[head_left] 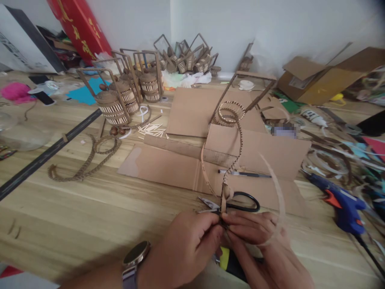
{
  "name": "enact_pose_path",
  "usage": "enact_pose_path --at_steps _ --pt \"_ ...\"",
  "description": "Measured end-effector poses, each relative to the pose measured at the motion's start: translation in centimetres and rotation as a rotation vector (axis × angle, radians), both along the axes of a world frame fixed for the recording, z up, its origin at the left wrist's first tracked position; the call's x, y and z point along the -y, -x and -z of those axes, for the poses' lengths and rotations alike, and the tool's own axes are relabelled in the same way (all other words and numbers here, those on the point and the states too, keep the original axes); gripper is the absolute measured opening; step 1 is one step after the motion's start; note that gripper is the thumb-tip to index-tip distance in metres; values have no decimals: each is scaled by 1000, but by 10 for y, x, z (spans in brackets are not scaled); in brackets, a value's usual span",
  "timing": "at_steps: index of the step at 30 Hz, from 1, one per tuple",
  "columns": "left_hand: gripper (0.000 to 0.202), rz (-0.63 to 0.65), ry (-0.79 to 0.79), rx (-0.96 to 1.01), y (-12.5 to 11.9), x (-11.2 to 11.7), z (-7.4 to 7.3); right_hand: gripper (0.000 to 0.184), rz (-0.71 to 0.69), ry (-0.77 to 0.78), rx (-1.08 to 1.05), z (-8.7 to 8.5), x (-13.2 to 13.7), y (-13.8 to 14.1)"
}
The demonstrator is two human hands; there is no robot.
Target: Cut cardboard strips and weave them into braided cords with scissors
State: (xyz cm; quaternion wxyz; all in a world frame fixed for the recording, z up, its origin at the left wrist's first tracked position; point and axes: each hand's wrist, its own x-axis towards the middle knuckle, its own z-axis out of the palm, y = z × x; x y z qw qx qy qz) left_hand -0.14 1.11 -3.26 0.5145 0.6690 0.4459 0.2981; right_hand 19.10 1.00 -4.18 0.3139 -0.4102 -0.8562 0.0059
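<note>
My left hand [183, 247], with a watch on its wrist, has thumb and forefinger pinched on the near end of a narrow brown strip [240, 138] with dark notched edges. My right hand [264, 237] meets it there, its fingers pressed together on the same strip. From the fingertips the strip curves up and away over the cardboard. A pale, thin band [281, 196] arcs blurred around my right hand; I cannot tell where it ends. Just beyond my fingers lie black-handled scissors [251, 199]. Under my hands is a partly hidden tool with a yellow and black handle [224, 258].
Cardboard sheets [168, 160] hold a pen [245, 173] and a small unfinished basket [231, 114] with a tall handle. A blue glue gun [345, 200] lies at right. Lidded baskets [112, 108], a coiled braid [84, 168] and small sticks [152, 129] are at left.
</note>
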Motion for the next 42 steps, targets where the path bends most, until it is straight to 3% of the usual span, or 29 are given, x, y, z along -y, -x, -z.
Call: enact_pose_path --at_steps 8,12,17,22,28,33,38,42 --pt "23 3 10 -1 -1 1 0 15 17 96 -190 6 3 -3" --pt "23 -7 118 53 0 -1 2 15 -39 47 -120 1 0 1" --pt "24 -37 58 -16 0 -1 2 10 -24 -71 -18 0 -4 3" --pt "27 -2 55 2 0 -1 0 13 -58 -33 0 1 -3 -2" --pt "28 23 47 -3 0 -2 2 15 -3 24 -86 1 0 -4" --pt "25 -13 116 33 0 -2 2 16 -76 -3 -88 1 -2 -1" --pt "24 -19 65 -30 0 -2 1 13 -35 -64 -34 1 -3 -1" --pt "24 -7 60 9 0 -1 0 13 -30 -15 -8 0 0 -6"
